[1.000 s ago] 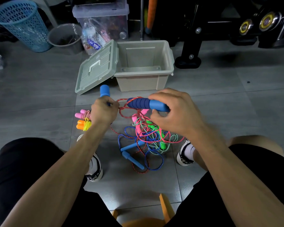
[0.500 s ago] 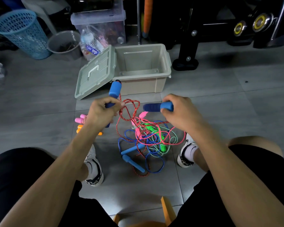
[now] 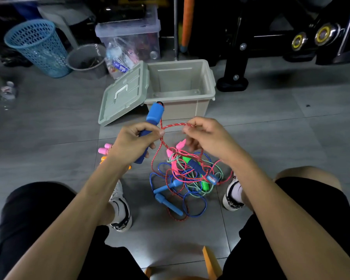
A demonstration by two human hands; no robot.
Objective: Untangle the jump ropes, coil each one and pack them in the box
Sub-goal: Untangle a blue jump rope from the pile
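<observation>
Left hand (image 3: 134,142) grips blue handle (image 3: 150,131), long axis tilted up toward box (image 3: 180,87). Right hand (image 3: 207,136) pinches red rope (image 3: 177,124) mid-frame; tangle (image 3: 187,174) lies on floor directly below, nearer the right hand.

Home gym or storage corner, grey tiled floor (image 3: 49,122), black weight machine (image 3: 271,37), blue laundry basket (image 3: 38,47), clear storage bin (image 3: 129,35)
</observation>
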